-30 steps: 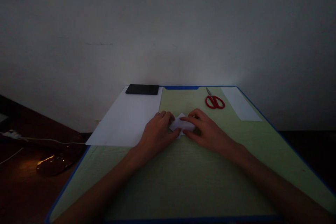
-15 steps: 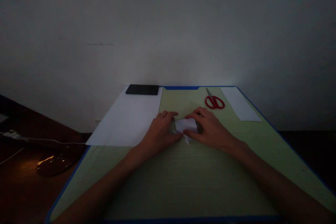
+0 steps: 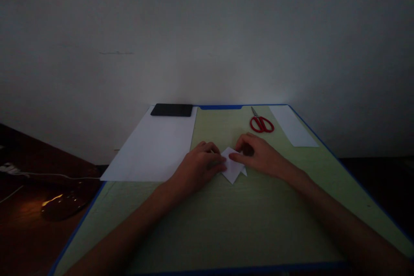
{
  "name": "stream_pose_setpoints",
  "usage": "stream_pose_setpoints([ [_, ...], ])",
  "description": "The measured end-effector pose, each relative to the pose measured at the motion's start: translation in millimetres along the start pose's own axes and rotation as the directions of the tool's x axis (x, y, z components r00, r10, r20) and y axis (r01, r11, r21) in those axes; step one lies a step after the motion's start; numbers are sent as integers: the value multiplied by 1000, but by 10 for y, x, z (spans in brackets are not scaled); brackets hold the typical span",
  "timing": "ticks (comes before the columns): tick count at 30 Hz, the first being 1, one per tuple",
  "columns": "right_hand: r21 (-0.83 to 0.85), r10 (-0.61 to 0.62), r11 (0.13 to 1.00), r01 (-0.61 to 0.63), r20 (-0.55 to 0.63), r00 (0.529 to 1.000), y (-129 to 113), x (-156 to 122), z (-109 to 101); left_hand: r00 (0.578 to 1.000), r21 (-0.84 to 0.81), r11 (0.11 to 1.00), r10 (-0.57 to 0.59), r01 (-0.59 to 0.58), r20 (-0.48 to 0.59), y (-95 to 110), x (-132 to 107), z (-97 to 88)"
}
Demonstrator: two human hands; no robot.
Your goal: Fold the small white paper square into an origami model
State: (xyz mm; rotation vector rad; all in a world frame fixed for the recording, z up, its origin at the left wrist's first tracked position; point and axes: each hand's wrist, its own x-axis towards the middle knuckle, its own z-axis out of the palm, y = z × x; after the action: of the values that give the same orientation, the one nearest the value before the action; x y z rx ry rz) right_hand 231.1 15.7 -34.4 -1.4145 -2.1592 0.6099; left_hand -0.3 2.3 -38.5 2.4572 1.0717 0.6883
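Note:
A small folded piece of white paper point(image 3: 232, 170) is between my hands, just over the middle of the table. It shows a diamond-shaped face, one corner towards me, with a small pointed flap at its lower right. My left hand point(image 3: 202, 164) pinches its left corner between thumb and fingers. On the other side, my right hand point(image 3: 258, 155) grips the upper right edge, its thumb lying on the paper's face and its fingers curled behind. My fingers cover the left and right corners.
Red-handled scissors point(image 3: 261, 124) lie behind my right hand. A white paper strip point(image 3: 293, 127) is at the right edge. On the left, a large white sheet point(image 3: 152, 151) bears a black flat device point(image 3: 171, 110). The pale green table point(image 3: 226, 228) has a blue rim and meets a wall.
The folded paper has turned from a roughly rectangular face to a diamond, with a corner towards me. My left fingers have closed on its left corner; my right thumb has moved up onto its face.

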Motion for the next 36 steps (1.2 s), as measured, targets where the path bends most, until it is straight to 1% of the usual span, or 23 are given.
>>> stream_pose_setpoints([
  [2,76,10,997,-8,-15,1000,22,8,-13,1000,3,1000,2,-2,4,-4,-4,-5],
  [3,84,9,996,-8,-10,1000,25,10,-16,1000,7,1000,6,-6,11,-1,-5,-11],
  [6,45,-14,999,12,43,999,15,13,-15,1000,18,1000,13,-13,21,23,-3,-29],
  [8,31,-29,999,27,55,998,15,17,-10,1000,21,1000,5,-5,6,39,1,-26],
  [12,66,-25,998,21,51,998,70,37,35,999,13,999,-35,35,-37,55,6,23],
  [15,145,13,989,-15,10,1000,119,52,104,996,-13,998,-60,59,-61,54,12,62],
  [18,214,42,976,-46,23,999,137,61,154,990,-60,992,-115,110,-84,46,23,80],
  [22,273,50,960,-62,49,998,116,71,140,978,-96,979,-187,179,-88,24,38,85],
  [25,236,11,971,-31,84,996,87,71,103,979,-109,977,-189,181,-71,10,49,85],
  [27,207,-21,978,3,82,996,73,66,87,979,-119,976,-192,183,-66,7,54,84],
  [30,220,-54,975,38,67,996,64,60,86,980,-121,977,-186,177,-66,6,54,82],
  [33,255,-62,966,43,68,996,48,58,95,986,-116,983,-154,146,-69,11,47,78],
  [36,246,-53,969,39,52,997,19,58,99,982,-110,982,-163,152,-95,24,42,69],
])
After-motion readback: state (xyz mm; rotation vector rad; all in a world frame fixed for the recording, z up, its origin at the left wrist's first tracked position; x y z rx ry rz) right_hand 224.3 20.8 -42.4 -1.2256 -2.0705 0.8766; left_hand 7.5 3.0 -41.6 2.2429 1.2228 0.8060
